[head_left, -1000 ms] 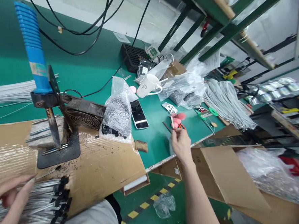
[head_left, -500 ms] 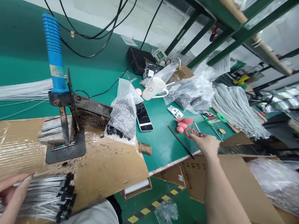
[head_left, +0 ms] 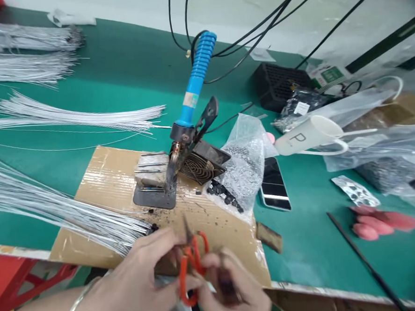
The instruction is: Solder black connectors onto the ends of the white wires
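A small pair of scissors with orange-red handles (head_left: 189, 264) is held between both hands, low in the middle of the view. Its dark blades point up and away from me. My left hand (head_left: 141, 284) comes from the left, thumb and fingers closed on one handle loop. My right hand (head_left: 236, 287) pinches the other side of the handles; its fingers are blurred by motion. Just beyond my left hand lies a bundle of silvery wires (head_left: 92, 221) with dark ends, on the cardboard sheet (head_left: 212, 239).
A blue-handled soldering iron (head_left: 199, 76) stands upright in a stand behind the hands, beside a small fan (head_left: 201, 167). A bag of black pieces (head_left: 243, 162), a phone (head_left: 274, 184), a white mug (head_left: 308, 135), pink rounded pieces (head_left: 376, 222) and a black rod (head_left: 364, 254) lie rightward.
My right hand has brought the scissors from the right side of the table to the middle. My left hand has left the wire bundle and joined it. The view has swung left.
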Demonstrator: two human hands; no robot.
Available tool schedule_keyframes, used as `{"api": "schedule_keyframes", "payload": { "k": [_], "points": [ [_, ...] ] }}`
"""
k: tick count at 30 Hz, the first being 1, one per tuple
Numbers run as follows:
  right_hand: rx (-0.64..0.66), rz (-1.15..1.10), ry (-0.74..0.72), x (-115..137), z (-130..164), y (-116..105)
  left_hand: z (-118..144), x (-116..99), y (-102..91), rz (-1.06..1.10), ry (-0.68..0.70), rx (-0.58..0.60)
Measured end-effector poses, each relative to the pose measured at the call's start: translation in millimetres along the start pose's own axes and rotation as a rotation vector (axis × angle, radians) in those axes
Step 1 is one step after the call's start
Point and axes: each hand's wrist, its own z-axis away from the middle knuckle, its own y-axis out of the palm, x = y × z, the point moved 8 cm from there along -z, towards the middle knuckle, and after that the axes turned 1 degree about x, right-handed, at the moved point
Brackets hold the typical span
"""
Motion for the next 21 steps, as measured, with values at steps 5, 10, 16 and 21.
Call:
{"api": "schedule_keyframes", "payload": {
  "k": [5, 10, 16, 21],
  "points": [
    [0.179, -0.091, 0.005, 9.6, -15.8, 29.9, 8.0, 22.0, -19.9, 0.308, -0.088, -0.163],
    [0.135, 0.085, 0.083, -0.1, -51.4, -2.1, 20.7, 42.2, -64.1, 0.180, -0.174, -0.288],
    [0.250, 0.162, -0.134, 2.4, -84.2, 3.7, 11.5, 35.2, -95.0, -0.360, -0.189, -0.112],
    [0.271, 0.181, -0.173, 3.3, -93.6, 11.2, -5.3, 23.2, -96.4, -0.459, -0.141, 0.028]
  ]
}}
